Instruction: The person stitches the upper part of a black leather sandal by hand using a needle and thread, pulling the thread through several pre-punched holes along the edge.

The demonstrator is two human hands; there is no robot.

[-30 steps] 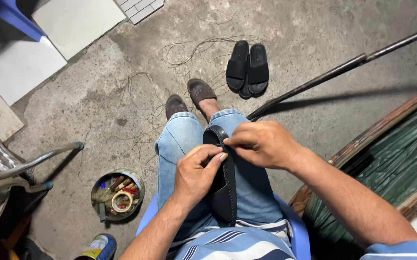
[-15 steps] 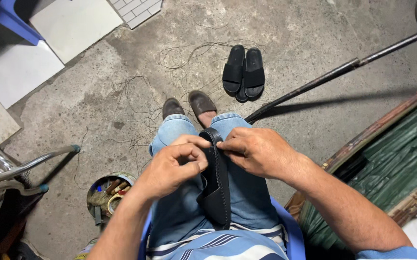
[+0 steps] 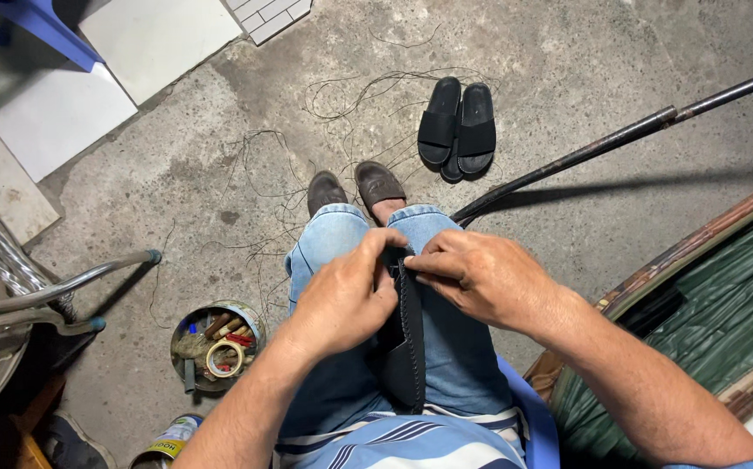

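Observation:
A black leather piece (image 3: 408, 347) with a stitched edge lies along my lap, on blue jeans (image 3: 454, 347). My left hand (image 3: 346, 300) pinches its upper left side, fingers closed on it. My right hand (image 3: 480, 276) grips the top edge from the right, fingertips meeting the left hand's. I sit on a blue chair (image 3: 537, 426), my feet in brown shoes (image 3: 376, 184) on the concrete floor.
A pair of black slides (image 3: 459, 128) lies ahead among loose dark threads (image 3: 255, 200). A round tin (image 3: 214, 345) with tape and tools stands at my left. A metal chair frame (image 3: 55, 291) is far left; a dark pole (image 3: 620, 139) and green cover (image 3: 724, 295) right.
My left hand has slid up the black piece from its middle to the top edge, meeting the right hand. The right hand has stayed at the top.

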